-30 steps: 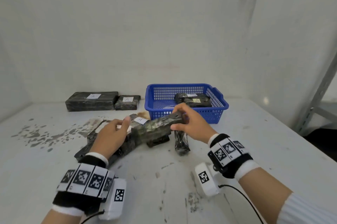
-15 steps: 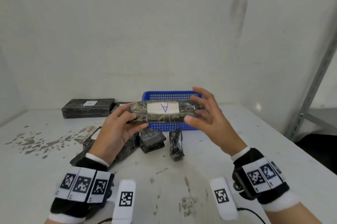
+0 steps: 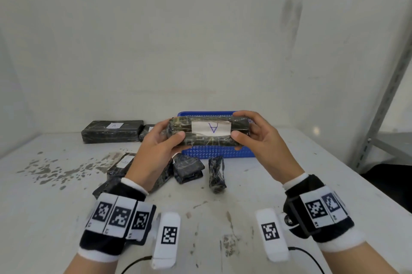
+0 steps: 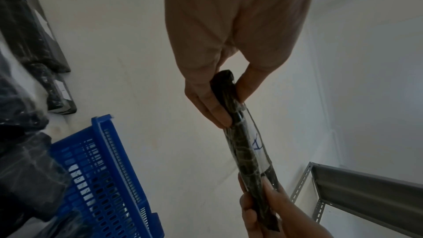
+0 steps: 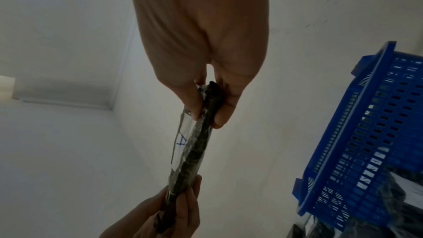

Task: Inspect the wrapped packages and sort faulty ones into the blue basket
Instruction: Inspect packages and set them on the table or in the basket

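Observation:
A dark wrapped package (image 3: 209,132) with a white label marked "A" is held level in the air in front of the blue basket (image 3: 218,153). My left hand (image 3: 166,139) pinches its left end between thumb and fingers; my right hand (image 3: 249,133) pinches its right end. The left wrist view shows the package (image 4: 246,144) edge-on, and so does the right wrist view, where the package (image 5: 194,144) runs between both hands. Several more wrapped packages (image 3: 188,169) lie on the table below my hands. The basket's inside is mostly hidden behind the held package.
Two dark wrapped blocks (image 3: 112,131) with white labels sit at the back left against the wall. A grey metal shelf frame (image 3: 383,104) stands at the right. The white table (image 3: 267,184) is stained and scuffed at the left and near the front.
The package was lifted off the pile and turned so its "A" label faces me. Both hands now pinch its ends, slightly higher than half a second ago.

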A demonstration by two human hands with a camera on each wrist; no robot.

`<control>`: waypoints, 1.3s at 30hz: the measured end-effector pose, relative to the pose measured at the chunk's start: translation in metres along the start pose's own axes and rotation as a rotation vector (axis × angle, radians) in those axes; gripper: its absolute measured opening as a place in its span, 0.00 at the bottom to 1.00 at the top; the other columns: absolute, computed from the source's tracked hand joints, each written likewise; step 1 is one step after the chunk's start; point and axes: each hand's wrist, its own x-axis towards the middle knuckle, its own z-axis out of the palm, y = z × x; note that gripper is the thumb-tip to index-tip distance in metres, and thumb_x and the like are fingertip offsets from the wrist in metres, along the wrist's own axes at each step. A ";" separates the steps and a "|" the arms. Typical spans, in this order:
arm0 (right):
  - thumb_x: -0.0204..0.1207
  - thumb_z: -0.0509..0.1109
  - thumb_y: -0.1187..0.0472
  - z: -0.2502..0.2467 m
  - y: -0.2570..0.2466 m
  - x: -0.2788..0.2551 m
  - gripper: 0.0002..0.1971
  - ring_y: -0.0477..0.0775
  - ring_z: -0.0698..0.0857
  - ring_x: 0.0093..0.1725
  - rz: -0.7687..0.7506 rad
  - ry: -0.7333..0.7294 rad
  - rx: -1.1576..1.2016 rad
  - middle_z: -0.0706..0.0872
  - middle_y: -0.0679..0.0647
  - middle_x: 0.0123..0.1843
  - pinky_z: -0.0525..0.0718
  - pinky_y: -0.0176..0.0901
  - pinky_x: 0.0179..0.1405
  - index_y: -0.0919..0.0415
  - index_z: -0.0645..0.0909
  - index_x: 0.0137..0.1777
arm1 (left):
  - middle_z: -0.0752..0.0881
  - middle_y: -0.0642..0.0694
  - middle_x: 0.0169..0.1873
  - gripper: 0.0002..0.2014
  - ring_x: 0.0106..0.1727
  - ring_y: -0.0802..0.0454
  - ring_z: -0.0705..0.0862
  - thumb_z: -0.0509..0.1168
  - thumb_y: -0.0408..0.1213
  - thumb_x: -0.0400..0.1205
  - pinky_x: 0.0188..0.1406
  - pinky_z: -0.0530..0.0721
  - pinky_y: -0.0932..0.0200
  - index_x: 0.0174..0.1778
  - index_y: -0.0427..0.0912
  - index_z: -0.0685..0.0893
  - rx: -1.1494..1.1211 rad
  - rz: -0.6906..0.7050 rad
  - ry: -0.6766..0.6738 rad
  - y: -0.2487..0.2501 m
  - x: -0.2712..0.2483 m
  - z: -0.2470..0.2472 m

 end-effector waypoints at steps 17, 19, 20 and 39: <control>0.79 0.75 0.66 0.017 -0.045 0.021 0.19 0.40 0.79 0.25 -0.042 0.094 -0.050 0.90 0.50 0.43 0.78 0.29 0.27 0.55 0.80 0.68 | 0.90 0.41 0.49 0.26 0.41 0.44 0.92 0.73 0.27 0.76 0.48 0.91 0.53 0.70 0.34 0.71 0.068 0.038 0.053 0.034 0.013 0.014; 0.79 0.75 0.67 0.018 -0.047 0.025 0.18 0.38 0.80 0.25 -0.051 0.095 -0.059 0.90 0.50 0.44 0.78 0.29 0.26 0.57 0.79 0.68 | 0.89 0.41 0.49 0.27 0.41 0.46 0.92 0.73 0.27 0.76 0.47 0.91 0.55 0.70 0.33 0.71 0.069 0.064 0.055 0.037 0.017 0.015; 0.79 0.75 0.67 0.019 -0.047 0.026 0.18 0.37 0.80 0.25 -0.052 0.093 -0.055 0.89 0.51 0.45 0.77 0.29 0.25 0.57 0.78 0.68 | 0.89 0.42 0.49 0.27 0.41 0.46 0.92 0.73 0.29 0.76 0.45 0.91 0.57 0.69 0.34 0.71 0.076 0.076 0.056 0.039 0.017 0.015; 0.69 0.84 0.52 0.029 -0.038 0.043 0.25 0.35 0.86 0.45 -0.120 0.230 -0.250 0.87 0.43 0.50 0.83 0.28 0.43 0.53 0.77 0.61 | 0.87 0.46 0.43 0.24 0.28 0.58 0.85 0.77 0.40 0.75 0.27 0.85 0.65 0.63 0.41 0.74 0.314 0.213 0.143 0.035 0.031 0.036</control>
